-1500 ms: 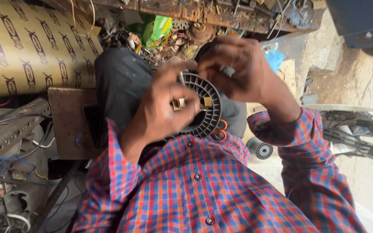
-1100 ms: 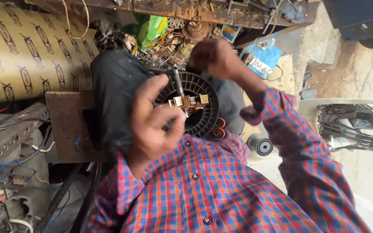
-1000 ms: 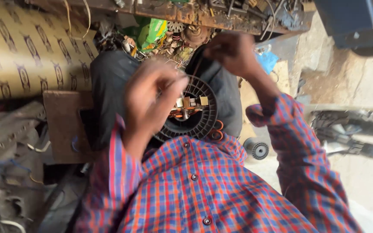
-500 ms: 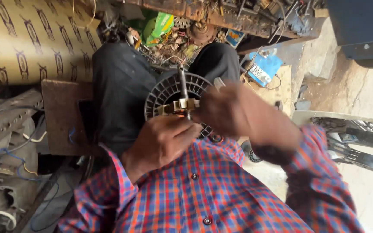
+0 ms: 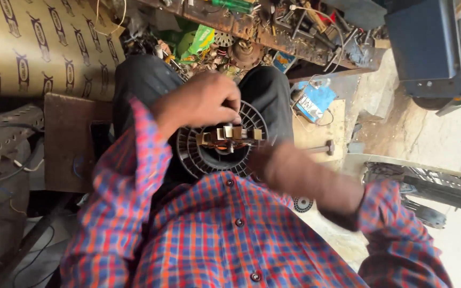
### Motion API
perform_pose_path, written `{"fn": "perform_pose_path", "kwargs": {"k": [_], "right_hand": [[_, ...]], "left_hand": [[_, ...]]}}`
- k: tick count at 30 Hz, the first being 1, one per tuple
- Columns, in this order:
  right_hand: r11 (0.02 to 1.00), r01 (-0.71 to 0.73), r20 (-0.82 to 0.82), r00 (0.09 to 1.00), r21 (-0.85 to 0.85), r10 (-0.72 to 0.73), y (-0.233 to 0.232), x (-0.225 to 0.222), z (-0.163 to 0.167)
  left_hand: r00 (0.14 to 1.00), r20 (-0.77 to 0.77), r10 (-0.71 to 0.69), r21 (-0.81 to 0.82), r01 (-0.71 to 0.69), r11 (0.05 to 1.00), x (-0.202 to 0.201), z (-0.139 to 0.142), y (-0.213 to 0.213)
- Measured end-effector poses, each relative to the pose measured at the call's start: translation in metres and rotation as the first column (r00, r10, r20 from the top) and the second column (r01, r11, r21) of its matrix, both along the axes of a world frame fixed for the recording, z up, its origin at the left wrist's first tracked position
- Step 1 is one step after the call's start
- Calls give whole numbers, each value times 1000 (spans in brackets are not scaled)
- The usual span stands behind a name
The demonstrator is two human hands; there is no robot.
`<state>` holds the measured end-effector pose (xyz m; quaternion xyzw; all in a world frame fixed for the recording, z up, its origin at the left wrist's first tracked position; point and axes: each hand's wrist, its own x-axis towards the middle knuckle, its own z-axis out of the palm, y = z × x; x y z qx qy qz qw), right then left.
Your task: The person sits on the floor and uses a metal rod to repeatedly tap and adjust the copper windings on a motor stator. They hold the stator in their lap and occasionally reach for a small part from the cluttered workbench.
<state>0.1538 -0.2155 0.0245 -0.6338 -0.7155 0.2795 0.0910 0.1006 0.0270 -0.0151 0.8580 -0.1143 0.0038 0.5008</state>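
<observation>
The long rusted metal shelf (image 5: 273, 37) across the top holds loose parts, wires, a green-handled tool and small motor pieces, packed too densely to separate further; a green packet (image 5: 201, 40) lies just below its left end. A flat brown board (image 5: 68, 141) lies to my left beside my knee. On my lap, between my dark-trousered thighs, rests the round black ribbed plastic fan-motor housing (image 5: 198, 157), with a brass-and-steel stator core (image 5: 229, 136) seated at its centre. My left hand (image 5: 201, 101) sits directly above the core, fingers curled narrow and closed around something at the core's top edge; what they pinch is hidden. My right hand (image 5: 278, 168) is just beside the housing's right rim, blurred, so I cannot tell whether it is spread or closed, or whether it touches the rim. Compared with half a second ago, the upright metal shaft that stood clear above the housing centre is now covered by my left hand, and my right hand has moved off the housing face to its right side.
</observation>
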Motion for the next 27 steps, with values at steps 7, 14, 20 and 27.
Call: {"fn": "perform_pose_path", "kwargs": {"k": [7,14,20,27], "right_hand": [[925,116,-197,979,362,-46,36,37,-6],[703,682,-329,723,201,-608,17,101,-81],[968,247,5,969,36,-248,-7,6,-22],[944,89,-210,977,317,-21,8,-2,2]], "left_hand": [[901,363,239,24,-265,964,-116,1,-52],[861,203,466,-526,-306,794,-63,0,-40],[986,-154,-70,120,89,989,7,-2,1],[963,217,160,-58,-151,987,-120,-3,-50]]}}
